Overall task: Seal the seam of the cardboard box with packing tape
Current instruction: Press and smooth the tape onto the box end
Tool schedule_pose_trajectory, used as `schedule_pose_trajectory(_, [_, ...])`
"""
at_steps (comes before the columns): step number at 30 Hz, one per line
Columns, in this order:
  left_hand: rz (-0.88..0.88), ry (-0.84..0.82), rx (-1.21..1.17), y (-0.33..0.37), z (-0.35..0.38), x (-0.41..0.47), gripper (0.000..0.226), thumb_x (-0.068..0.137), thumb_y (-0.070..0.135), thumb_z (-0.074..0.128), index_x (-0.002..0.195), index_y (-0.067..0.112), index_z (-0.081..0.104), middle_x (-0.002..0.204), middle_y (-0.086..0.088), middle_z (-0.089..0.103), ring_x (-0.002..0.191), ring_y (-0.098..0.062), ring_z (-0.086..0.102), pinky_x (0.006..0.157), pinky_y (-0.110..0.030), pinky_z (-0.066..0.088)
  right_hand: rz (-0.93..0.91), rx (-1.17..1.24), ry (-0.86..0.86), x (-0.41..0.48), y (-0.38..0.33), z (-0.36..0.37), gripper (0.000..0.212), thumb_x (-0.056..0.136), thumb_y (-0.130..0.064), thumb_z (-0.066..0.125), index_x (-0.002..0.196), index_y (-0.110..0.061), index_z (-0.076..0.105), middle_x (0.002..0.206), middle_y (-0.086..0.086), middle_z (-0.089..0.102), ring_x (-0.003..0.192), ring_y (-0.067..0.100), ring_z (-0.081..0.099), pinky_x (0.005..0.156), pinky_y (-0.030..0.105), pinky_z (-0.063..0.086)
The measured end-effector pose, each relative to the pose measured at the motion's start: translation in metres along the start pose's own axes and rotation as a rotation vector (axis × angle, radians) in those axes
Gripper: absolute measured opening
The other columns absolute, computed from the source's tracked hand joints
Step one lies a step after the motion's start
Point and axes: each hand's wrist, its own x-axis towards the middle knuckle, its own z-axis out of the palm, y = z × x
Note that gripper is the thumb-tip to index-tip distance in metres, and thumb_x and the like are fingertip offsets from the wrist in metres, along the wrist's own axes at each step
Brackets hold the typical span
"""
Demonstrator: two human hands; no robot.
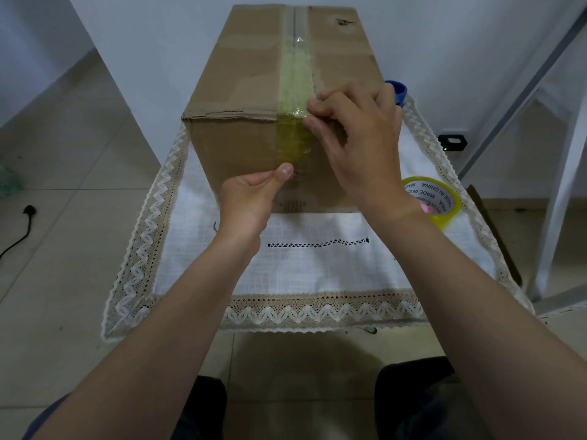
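Both forearms are coming up from the bottom edge toward the cardboard box (254, 90), which is sitting on a lace-trimmed white cloth (317, 265) over the counter. Going left to right: a black plug and cord (27, 217) are lying on the floor tiles at far left, well apart from the work. Next, the left hand (251, 198) is pressing its thumb against the box's near face, thumb tip touching the lower end of the tape strip (293, 90); the other left fingers are curled into a loose fist, holding nothing that I can see. Tape is running along the top seam from roughly mid-lid toward the camera, over the near top edge and down the front face. Right of that, the right hand (355, 134) is sitting at the near top edge, fingers (314, 106) bunched narrow and touching the strip's right border where it folds over, pressing or pinching it; cannot tell which. Judging progress: the near part of the seam is looking covered, and the strip is being smoothed down. At the far end of the lid a plainer grey band is showing, possibly older tape, so that stretch may be needing a pass. Far right, the yellow tape roll (441, 198) is lying flat on the cloth just beside the right wrist, not in either hand; a blue object (398, 90) is peeking out behind the right hand.
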Motion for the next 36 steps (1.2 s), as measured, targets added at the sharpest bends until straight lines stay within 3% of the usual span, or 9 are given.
schedule_pose_trajectory(15, [-0.001,0.009,0.015,-0.001,-0.002,0.002,0.034,0.091,0.035,0.076,0.116,0.011,0.076,0.107,0.022,0.045,0.117,-0.014,0.031,0.11,-0.052,0.034,-0.124,-0.032,-0.122,-0.005,0.01,-0.01,0.037,0.087,-0.04,0.079,0.118,-0.02,0.073,0.127,-0.005,0.069,0.104,0.032,0.055,0.089,0.028,0.026])
schedule_pose_trajectory(21, [-0.01,0.032,0.027,0.001,-0.002,0.0,0.033,0.09,0.036,0.078,0.113,0.012,0.077,0.118,-0.022,0.063,0.119,-0.02,0.036,0.111,-0.054,0.034,-0.1,-0.025,-0.106,-0.006,0.007,-0.009,0.033,0.091,-0.043,0.075,0.116,-0.021,0.074,0.126,-0.006,0.069,0.105,0.031,0.055,0.091,0.031,0.029])
schedule_pose_trajectory(25, [0.03,0.015,0.075,-0.002,-0.002,0.003,0.029,0.09,0.037,0.077,0.106,0.013,0.08,0.099,0.006,0.068,0.107,-0.011,0.054,0.104,-0.049,0.045,-0.09,-0.032,-0.135,-0.005,0.007,-0.009,0.04,0.085,-0.043,0.079,0.118,-0.022,0.073,0.128,-0.006,0.068,0.107,0.031,0.054,0.091,0.03,0.027])
schedule_pose_trajectory(28, [0.056,0.026,0.182,-0.015,-0.004,0.011,0.021,0.089,0.043,0.077,0.086,0.022,0.081,0.074,0.01,0.078,0.082,0.002,0.073,0.076,-0.023,0.054,-0.094,-0.03,-0.154,-0.004,0.007,-0.01,0.044,0.083,-0.043,0.081,0.12,-0.022,0.073,0.129,-0.005,0.067,0.108,0.031,0.054,0.091,0.029,0.026])
schedule_pose_trajectory(29, [0.035,0.025,0.192,-0.019,-0.004,0.012,0.021,0.089,0.043,0.078,0.086,0.022,0.08,0.069,0.008,0.076,0.081,-0.005,0.073,0.067,-0.022,0.049,-0.096,-0.029,-0.156,-0.004,0.008,-0.011,0.044,0.082,-0.043,0.081,0.12,-0.021,0.073,0.129,-0.005,0.067,0.108,0.032,0.054,0.091,0.03,0.027])
schedule_pose_trajectory(30, [0.003,0.017,0.187,-0.022,-0.003,0.012,0.023,0.089,0.041,0.078,0.09,0.018,0.08,0.066,0.003,0.074,0.067,0.009,0.039,0.058,-0.026,0.046,-0.096,-0.029,-0.158,-0.004,0.008,-0.011,0.045,0.082,-0.042,0.082,0.12,-0.021,0.073,0.129,-0.004,0.067,0.108,0.033,0.055,0.092,0.031,0.028])
schedule_pose_trajectory(31, [-0.026,0.004,0.179,-0.023,-0.002,0.012,0.026,0.09,0.039,0.077,0.096,0.014,0.08,0.074,0.006,0.067,0.096,0.0,0.042,0.05,-0.032,0.045,-0.096,-0.028,-0.161,-0.004,0.008,-0.011,0.045,0.082,-0.042,0.082,0.121,-0.021,0.073,0.13,-0.004,0.067,0.109,0.033,0.055,0.092,0.032,0.029])
schedule_pose_trajectory(34, [-0.032,-0.043,0.21,-0.025,0.002,0.01,0.021,0.094,0.037,0.073,0.093,0.017,0.079,0.078,0.024,0.046,0.08,0.014,0.042,0.05,-0.022,0.037,-0.1,-0.026,-0.169,-0.004,0.009,-0.01,0.046,0.082,-0.041,0.082,0.121,-0.021,0.072,0.13,-0.004,0.067,0.109,0.033,0.054,0.093,0.033,0.029])
schedule_pose_trajectory(36, [0.037,-0.037,0.263,-0.022,0.002,0.008,0.023,0.093,0.04,0.074,0.073,0.029,0.076,0.075,0.017,0.067,0.065,0.011,0.066,0.059,-0.023,0.041,-0.109,-0.029,-0.173,-0.004,0.009,-0.01,0.046,0.082,-0.041,0.082,0.122,-0.021,0.072,0.13,-0.004,0.067,0.109,0.033,0.055,0.093,0.034,0.03])
